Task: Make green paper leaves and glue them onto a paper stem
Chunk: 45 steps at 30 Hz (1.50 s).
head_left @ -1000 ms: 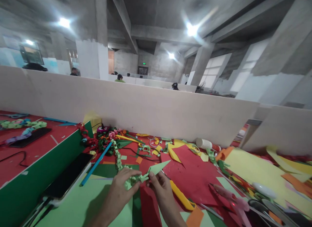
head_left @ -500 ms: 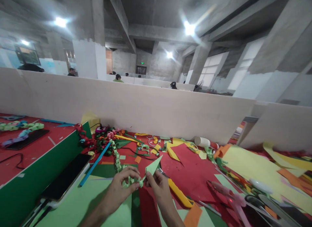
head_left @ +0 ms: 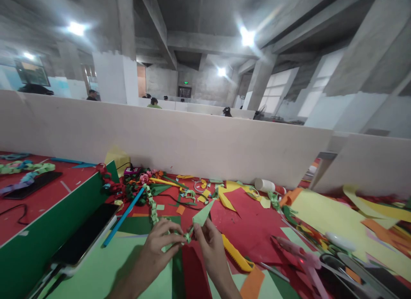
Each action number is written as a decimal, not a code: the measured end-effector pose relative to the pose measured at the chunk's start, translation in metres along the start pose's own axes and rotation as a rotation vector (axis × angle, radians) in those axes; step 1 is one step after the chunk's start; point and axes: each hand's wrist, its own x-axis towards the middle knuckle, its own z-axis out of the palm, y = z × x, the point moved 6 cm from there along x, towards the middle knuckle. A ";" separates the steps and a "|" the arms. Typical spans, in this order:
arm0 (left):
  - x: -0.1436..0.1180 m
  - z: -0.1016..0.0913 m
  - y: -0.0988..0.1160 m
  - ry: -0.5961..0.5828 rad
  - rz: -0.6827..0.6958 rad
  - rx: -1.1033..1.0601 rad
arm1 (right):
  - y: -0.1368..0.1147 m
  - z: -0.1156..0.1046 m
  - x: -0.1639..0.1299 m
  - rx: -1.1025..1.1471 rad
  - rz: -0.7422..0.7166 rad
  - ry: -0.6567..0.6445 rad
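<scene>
Left hand [head_left: 160, 243] and right hand [head_left: 210, 245] pinch a folded green paper chain [head_left: 154, 209] trailing toward 11 o'clock; yellow cutter [head_left: 236, 256] at 3 o'clock.

Premises are presenting as a large shared craft workroom in an unfinished concrete building. Bare concrete beams [head_left: 160, 29] and pillars [head_left: 112, 72] are running overhead from 10 to 2 o'clock. Low white partitions [head_left: 180, 140] are dividing rows of stations, with other people's heads [head_left: 153, 102] showing beyond at 12 o'clock. Cut coloured paper [head_left: 253, 213] is littering the red worktable [head_left: 41, 200] from 3 to 9 o'clock.
</scene>
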 end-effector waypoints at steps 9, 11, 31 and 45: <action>0.003 0.003 -0.012 0.106 -0.238 -0.153 | 0.000 -0.001 -0.003 -0.110 -0.041 -0.011; 0.002 0.005 -0.017 0.116 -0.267 -0.148 | 0.000 -0.001 -0.003 -0.123 -0.043 0.006; 0.000 0.013 -0.025 0.200 -0.361 -0.291 | 0.004 0.006 -0.006 -0.069 -0.021 0.014; -0.005 0.027 -0.041 0.207 -0.472 -0.540 | 0.003 0.004 -0.004 -0.034 -0.046 0.042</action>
